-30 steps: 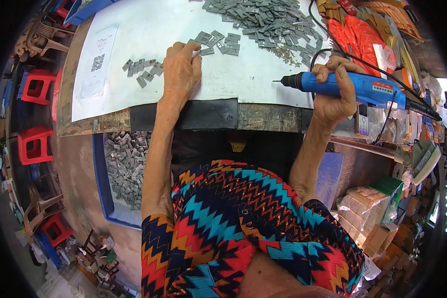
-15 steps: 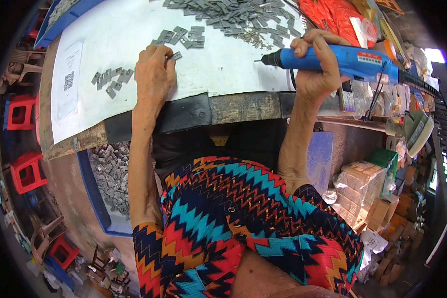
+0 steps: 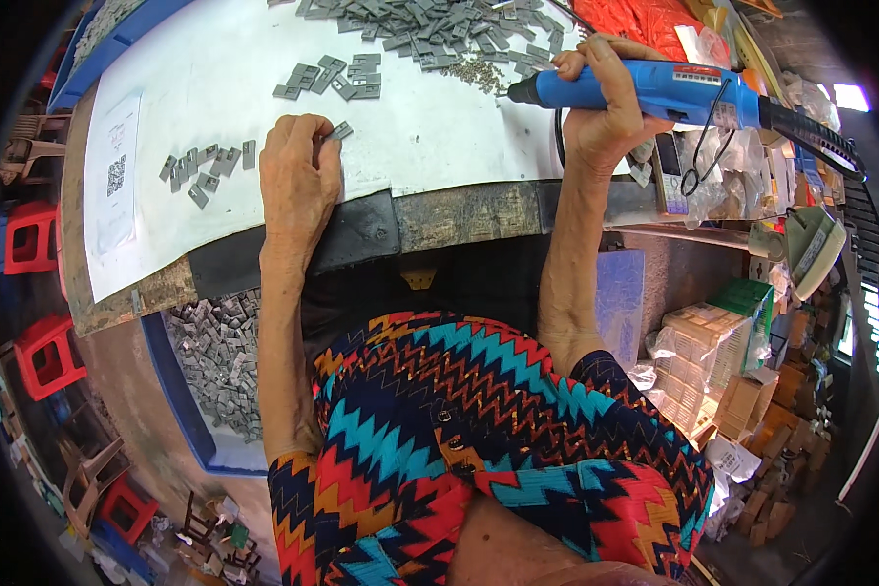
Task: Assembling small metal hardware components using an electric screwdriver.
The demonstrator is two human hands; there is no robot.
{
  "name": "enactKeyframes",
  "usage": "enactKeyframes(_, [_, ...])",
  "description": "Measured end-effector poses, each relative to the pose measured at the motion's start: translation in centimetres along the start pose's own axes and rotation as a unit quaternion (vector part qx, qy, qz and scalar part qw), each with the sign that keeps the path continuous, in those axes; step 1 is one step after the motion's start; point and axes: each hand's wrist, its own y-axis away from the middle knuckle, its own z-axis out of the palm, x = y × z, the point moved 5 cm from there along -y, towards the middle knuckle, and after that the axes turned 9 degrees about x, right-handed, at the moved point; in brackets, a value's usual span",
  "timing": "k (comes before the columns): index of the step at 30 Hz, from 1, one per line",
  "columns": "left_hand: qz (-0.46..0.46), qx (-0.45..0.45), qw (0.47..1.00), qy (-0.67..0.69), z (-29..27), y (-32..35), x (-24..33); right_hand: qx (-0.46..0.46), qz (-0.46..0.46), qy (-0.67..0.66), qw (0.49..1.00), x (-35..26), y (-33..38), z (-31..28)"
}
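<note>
My left hand (image 3: 301, 166) rests low over the white-covered tabletop, its fingers closed on a small flat grey part (image 3: 341, 130) at the fingertips. Beyond it lies a small group of similar grey parts (image 3: 327, 76). Another loose group (image 3: 205, 168) is spread left of that hand. In my right hand (image 3: 607, 103) is a blue electric screwdriver (image 3: 659, 90), held level with its bit pointing left. The bit end is close to a scatter of tiny screws (image 3: 477, 73). Behind the screws, a large heap of grey parts (image 3: 430, 27) covers the far table.
A printed sheet (image 3: 115, 190) lies at the table's left. A blue bin (image 3: 181, 391) of grey parts stands below the table's front edge (image 3: 469, 215). Red plastic (image 3: 635, 24) is at the far right. The screwdriver's black cord (image 3: 811, 135) trails right, beside a phone (image 3: 670, 174).
My left hand has drawn slightly nearer to me and away from the group of grey parts. The screwdriver's bit has moved closer to the tiny screws. The view has shifted a little.
</note>
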Motion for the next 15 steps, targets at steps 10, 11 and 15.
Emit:
enactKeyframes(10, [-0.013, -0.004, 1.000, 0.011, 0.02, -0.02, 0.15, -0.003, -0.011, 0.026, 1.000, 0.20, -0.13, 0.03])
enactKeyframes(11, [-0.021, 0.007, 0.999, 0.024, -0.12, 0.00, 0.21, 0.012, -0.001, 0.001, 1.000, 0.26, -0.09, 0.08])
enactKeyframes(15, [-0.024, 0.031, 0.997, 0.060, -0.29, -0.12, 0.60, 0.029, 0.007, -0.028, 0.999, -0.49, -0.11, 0.27])
